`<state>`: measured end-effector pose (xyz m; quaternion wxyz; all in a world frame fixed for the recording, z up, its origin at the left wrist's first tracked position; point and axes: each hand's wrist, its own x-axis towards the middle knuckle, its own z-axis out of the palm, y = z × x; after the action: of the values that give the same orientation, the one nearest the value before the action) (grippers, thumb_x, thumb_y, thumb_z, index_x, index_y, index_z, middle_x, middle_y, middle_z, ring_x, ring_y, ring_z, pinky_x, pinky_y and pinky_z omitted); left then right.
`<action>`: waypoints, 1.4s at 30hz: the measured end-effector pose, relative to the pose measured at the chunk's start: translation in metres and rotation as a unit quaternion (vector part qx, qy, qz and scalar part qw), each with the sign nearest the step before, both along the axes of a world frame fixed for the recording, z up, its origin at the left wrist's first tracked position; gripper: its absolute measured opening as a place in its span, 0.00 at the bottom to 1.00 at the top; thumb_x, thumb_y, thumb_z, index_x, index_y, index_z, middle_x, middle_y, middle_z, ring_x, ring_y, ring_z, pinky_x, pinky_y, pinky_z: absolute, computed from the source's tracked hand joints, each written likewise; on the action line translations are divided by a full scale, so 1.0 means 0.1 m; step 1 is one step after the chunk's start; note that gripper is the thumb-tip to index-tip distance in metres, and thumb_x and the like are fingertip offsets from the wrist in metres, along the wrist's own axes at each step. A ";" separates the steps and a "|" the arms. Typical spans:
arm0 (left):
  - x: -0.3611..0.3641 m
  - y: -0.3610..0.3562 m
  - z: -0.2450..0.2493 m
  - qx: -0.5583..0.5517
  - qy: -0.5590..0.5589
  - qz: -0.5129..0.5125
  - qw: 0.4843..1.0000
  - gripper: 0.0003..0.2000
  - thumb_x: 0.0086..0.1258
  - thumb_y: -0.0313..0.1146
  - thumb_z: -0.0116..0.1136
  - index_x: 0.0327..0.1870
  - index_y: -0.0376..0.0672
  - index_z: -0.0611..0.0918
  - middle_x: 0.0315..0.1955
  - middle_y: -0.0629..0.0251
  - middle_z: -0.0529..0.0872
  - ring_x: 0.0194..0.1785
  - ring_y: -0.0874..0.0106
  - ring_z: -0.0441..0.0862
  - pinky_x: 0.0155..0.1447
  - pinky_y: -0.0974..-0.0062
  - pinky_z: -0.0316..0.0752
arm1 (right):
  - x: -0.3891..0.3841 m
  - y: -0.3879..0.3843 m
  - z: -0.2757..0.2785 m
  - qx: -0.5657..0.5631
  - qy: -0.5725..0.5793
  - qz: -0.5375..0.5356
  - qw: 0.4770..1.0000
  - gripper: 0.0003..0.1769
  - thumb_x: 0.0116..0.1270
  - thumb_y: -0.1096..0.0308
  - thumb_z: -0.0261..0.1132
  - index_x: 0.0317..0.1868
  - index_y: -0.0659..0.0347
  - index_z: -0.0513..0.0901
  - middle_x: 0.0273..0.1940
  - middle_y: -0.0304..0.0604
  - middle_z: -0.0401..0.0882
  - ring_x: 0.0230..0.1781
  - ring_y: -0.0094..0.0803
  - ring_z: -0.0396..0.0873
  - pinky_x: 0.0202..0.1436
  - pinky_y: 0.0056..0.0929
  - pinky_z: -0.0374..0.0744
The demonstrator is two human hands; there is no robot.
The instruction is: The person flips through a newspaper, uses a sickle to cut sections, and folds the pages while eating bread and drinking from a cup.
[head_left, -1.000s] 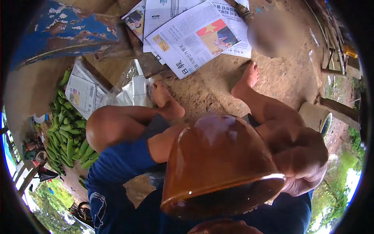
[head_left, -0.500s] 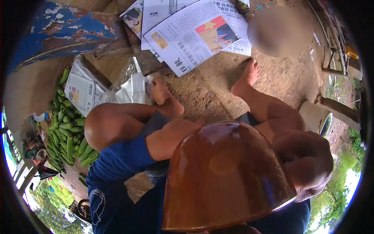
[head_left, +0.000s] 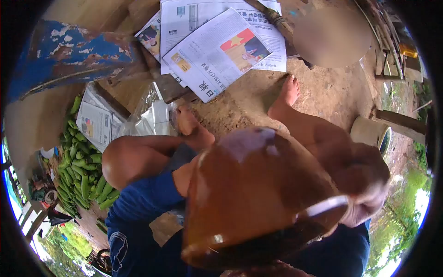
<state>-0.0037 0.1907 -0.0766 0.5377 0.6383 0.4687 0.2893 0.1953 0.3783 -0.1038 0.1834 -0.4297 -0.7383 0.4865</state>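
A glossy brown cup (head_left: 258, 184) is tilted close in front of my head, its dark inside showing along the rim low in view. My left hand reaches up behind it from a blue sleeve; only the wrist (head_left: 183, 179) shows clearly, and the cup hides the fingers. Just before, this hand lay closed against the cup's side, and the cup is still held up there. By my bent right knee (head_left: 364, 161) there is shaded skin that may be part of my right hand, but its fingers cannot be made out. Blurred skin shows under the rim.
Newspapers (head_left: 217, 55) lie ahead, a stick across them. A clear plastic bag (head_left: 154, 113) and folded paper (head_left: 94, 122) rest at the left beside a heap of long green vegetables (head_left: 83, 171). A pale round container (head_left: 369, 134) stands at the right. A blurred patch covers the upper right.
The cup has tipped so that its rim and dark inside show. My left hand has gone from view behind it, leaving the wrist. The stick over the newspapers has come into view.
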 end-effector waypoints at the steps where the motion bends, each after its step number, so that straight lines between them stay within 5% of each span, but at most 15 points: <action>1: -0.01 0.07 0.04 0.022 0.003 0.014 1.000 0.23 0.67 0.43 0.69 0.56 0.37 0.80 0.40 0.57 0.85 0.47 0.60 0.84 0.51 0.61 0.77 | 0.00 -0.05 0.48 -0.012 0.052 0.082 0.995 0.17 0.73 0.59 0.61 0.51 0.65 0.79 0.58 0.58 0.79 0.60 0.49 0.77 0.71 0.46 0.68; 5: -0.14 0.32 0.14 0.092 0.045 0.055 0.993 0.22 0.66 0.42 0.71 0.54 0.38 0.81 0.40 0.59 0.85 0.46 0.63 0.84 0.51 0.63 0.77 | -0.03 -0.17 1.51 -0.071 0.140 0.307 0.939 0.14 0.69 0.64 0.72 0.42 0.69 0.83 0.51 0.64 0.84 0.52 0.55 0.84 0.66 0.50 0.74; 9: -0.16 0.42 0.27 0.117 0.091 0.068 0.987 0.21 0.65 0.42 0.73 0.53 0.39 0.82 0.40 0.62 0.85 0.46 0.66 0.84 0.51 0.65 0.77 | -0.10 -0.14 1.45 -0.063 0.121 0.307 0.942 0.17 0.61 0.67 0.80 0.45 0.68 0.85 0.44 0.53 0.88 0.43 0.47 0.86 0.65 0.43 0.73; 12: -0.06 0.40 0.33 0.122 0.101 0.078 0.984 0.21 0.64 0.41 0.75 0.53 0.40 0.83 0.40 0.64 0.85 0.46 0.68 0.84 0.51 0.67 0.77 | -0.13 -0.14 1.43 -0.058 0.101 0.314 0.942 0.15 0.68 0.65 0.75 0.49 0.65 0.85 0.43 0.47 0.86 0.45 0.43 0.83 0.65 0.38 0.70; 15: 0.01 0.39 0.37 0.099 0.087 0.078 0.988 0.21 0.64 0.41 0.76 0.52 0.40 0.84 0.39 0.66 0.85 0.45 0.71 0.84 0.51 0.69 0.77 | -0.15 -0.18 1.33 -0.057 0.140 0.303 0.941 0.14 0.74 0.61 0.69 0.49 0.65 0.83 0.40 0.49 0.85 0.42 0.44 0.85 0.50 0.38 0.77; 16: 0.02 0.37 0.35 0.065 0.061 0.075 0.993 0.20 0.64 0.41 0.77 0.52 0.41 0.84 0.39 0.67 0.85 0.45 0.71 0.84 0.51 0.69 0.78 | -0.16 -0.19 1.31 -0.058 0.162 0.297 0.939 0.15 0.76 0.59 0.66 0.50 0.64 0.82 0.39 0.51 0.85 0.41 0.46 0.87 0.43 0.39 0.80; 20: 0.04 0.18 0.14 -0.178 -0.126 0.057 0.974 0.20 0.66 0.37 0.75 0.55 0.41 0.82 0.45 0.67 0.85 0.50 0.74 0.84 0.52 0.72 0.78 | -0.16 -0.17 1.36 -0.088 0.131 0.301 0.940 0.15 0.77 0.59 0.65 0.49 0.65 0.82 0.38 0.50 0.85 0.40 0.45 0.87 0.42 0.39 0.80; 24: 0.00 0.13 0.16 -0.294 -0.221 0.040 0.929 0.24 0.65 0.32 0.75 0.62 0.44 0.80 0.50 0.67 0.85 0.54 0.71 0.83 0.54 0.71 0.79 | -0.19 -0.17 1.42 -0.048 0.118 0.294 0.947 0.15 0.76 0.59 0.66 0.48 0.65 0.82 0.38 0.50 0.84 0.40 0.48 0.86 0.42 0.41 0.79; 26: -0.05 0.10 0.17 -0.241 -0.199 0.033 0.949 0.27 0.65 0.31 0.75 0.65 0.44 0.78 0.53 0.66 0.85 0.56 0.70 0.83 0.56 0.70 0.78 | -0.19 -0.18 1.41 -0.055 0.118 0.292 0.947 0.15 0.75 0.59 0.67 0.48 0.64 0.82 0.38 0.50 0.84 0.40 0.49 0.85 0.42 0.42 0.79; 28: -0.14 0.14 0.18 -0.074 -0.100 0.023 0.992 0.28 0.65 0.32 0.74 0.66 0.43 0.77 0.55 0.63 0.84 0.57 0.69 0.82 0.59 0.68 0.77 | -0.20 -0.17 1.38 -0.030 0.138 0.299 0.944 0.14 0.75 0.60 0.67 0.47 0.64 0.82 0.39 0.51 0.83 0.41 0.49 0.84 0.43 0.42 0.79; 32: -0.31 0.26 0.19 0.173 0.059 0.008 0.983 0.29 0.65 0.32 0.73 0.68 0.42 0.75 0.56 0.60 0.83 0.59 0.67 0.82 0.62 0.66 0.76 | -0.20 -0.14 1.42 0.005 0.145 0.313 0.939 0.11 0.72 0.66 0.70 0.46 0.65 0.82 0.39 0.50 0.83 0.42 0.47 0.83 0.44 0.41 0.78; 42: -0.14 0.14 0.06 0.040 -0.019 -0.040 0.998 0.28 0.66 0.33 0.71 0.67 0.41 0.75 0.55 0.58 0.84 0.57 0.66 0.83 0.61 0.66 0.76 | -0.08 -0.21 1.56 -0.013 0.127 0.304 0.944 0.15 0.65 0.58 0.77 0.40 0.62 0.86 0.45 0.59 0.86 0.46 0.51 0.88 0.66 0.48 0.75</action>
<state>-0.0179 0.2047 -0.0710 0.5318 0.6718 0.4207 0.2982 0.1870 0.3577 0.0523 0.1131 -0.1222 -0.7979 0.5793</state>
